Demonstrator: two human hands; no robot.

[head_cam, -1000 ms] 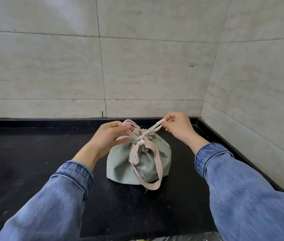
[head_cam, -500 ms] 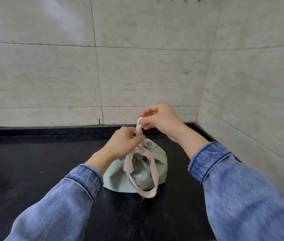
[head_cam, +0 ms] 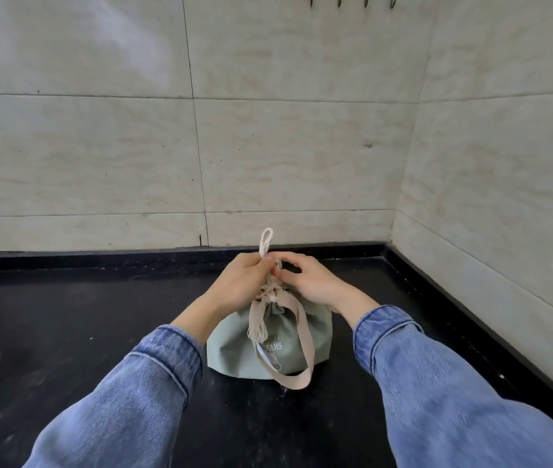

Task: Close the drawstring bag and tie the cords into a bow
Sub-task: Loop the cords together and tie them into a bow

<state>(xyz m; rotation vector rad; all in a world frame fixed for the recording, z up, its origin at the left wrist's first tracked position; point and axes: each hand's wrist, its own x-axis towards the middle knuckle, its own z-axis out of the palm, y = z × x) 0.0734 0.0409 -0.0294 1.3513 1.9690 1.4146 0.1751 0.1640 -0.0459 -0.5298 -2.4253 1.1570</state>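
Denim sleeves frame a sage-green drawstring bag standing on the black counter directly beneath both hands, its mouth gathered, beige strap and fringed tassel hanging down its front. Left hand pinches a cord loop upright above the knot; right hand, touching it, is curled at the cords, its grip hidden. Beyond the hands: cream tiled wall.

left sleeve: blue denim, stitched cuff | right sleeve: blue denim, stitched cuff | hands bare
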